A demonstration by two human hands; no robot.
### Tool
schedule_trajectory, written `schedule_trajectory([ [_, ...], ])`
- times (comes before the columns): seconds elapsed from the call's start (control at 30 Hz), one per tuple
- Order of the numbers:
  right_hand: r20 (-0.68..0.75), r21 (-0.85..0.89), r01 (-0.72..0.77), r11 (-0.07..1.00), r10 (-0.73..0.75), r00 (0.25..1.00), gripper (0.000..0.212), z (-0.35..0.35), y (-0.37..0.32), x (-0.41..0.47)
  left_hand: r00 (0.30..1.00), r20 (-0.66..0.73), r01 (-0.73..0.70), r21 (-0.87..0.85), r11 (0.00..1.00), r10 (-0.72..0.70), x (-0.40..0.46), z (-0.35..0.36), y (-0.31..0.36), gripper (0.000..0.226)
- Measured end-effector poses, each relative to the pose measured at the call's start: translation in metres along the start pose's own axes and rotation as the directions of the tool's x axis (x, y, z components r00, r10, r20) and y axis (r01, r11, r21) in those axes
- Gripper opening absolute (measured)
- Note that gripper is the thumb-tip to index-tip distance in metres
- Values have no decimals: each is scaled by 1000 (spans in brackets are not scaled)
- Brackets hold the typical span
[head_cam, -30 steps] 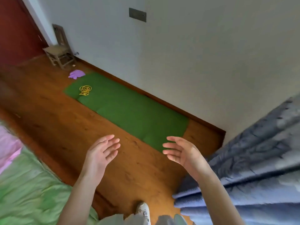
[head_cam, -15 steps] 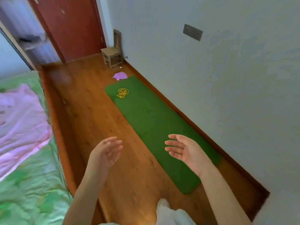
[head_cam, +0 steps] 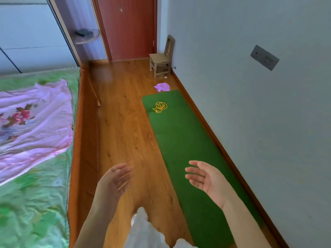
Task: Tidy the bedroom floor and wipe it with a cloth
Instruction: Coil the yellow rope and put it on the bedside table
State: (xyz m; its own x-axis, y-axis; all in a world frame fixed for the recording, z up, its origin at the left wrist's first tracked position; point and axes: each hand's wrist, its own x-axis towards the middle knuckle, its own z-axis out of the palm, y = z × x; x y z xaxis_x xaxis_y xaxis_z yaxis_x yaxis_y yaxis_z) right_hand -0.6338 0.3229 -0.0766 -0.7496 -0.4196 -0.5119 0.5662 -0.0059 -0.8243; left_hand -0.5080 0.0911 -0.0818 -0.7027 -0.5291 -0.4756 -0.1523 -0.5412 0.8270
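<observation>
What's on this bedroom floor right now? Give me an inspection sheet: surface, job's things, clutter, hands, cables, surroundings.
Surface: wooden floor, with a green mat laid along the wall.
Job's things: purple cloth crumpled on the floor just past the mat's far end.
Clutter: yellow cord tangled on the far end of the mat.
Hands: left hand and right hand both open, palms facing each other, holding nothing, raised above the floor.
Cables: nothing seen apart from the yellow cord.
Surroundings: bed with green and pink covers on the left, small wooden chair by the red door, wall socket plate.
</observation>
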Motion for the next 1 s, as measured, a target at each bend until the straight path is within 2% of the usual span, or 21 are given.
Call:
schedule_trajectory([
  [0.2,37,3,31,1000,-31,999,25,29,-37,84,999,-13,-30,-22,999,29,78,8,35,22],
  [0.57,46,76,70,995,-73,996,26,127,-122,246,989,66,-128,-29,991,130,245,0,160,23],
  [1.0,64,91,-1,996,-5,998,27,189,-183,399,995,-16,-97,-16,995,97,392,-7,225,22],
])
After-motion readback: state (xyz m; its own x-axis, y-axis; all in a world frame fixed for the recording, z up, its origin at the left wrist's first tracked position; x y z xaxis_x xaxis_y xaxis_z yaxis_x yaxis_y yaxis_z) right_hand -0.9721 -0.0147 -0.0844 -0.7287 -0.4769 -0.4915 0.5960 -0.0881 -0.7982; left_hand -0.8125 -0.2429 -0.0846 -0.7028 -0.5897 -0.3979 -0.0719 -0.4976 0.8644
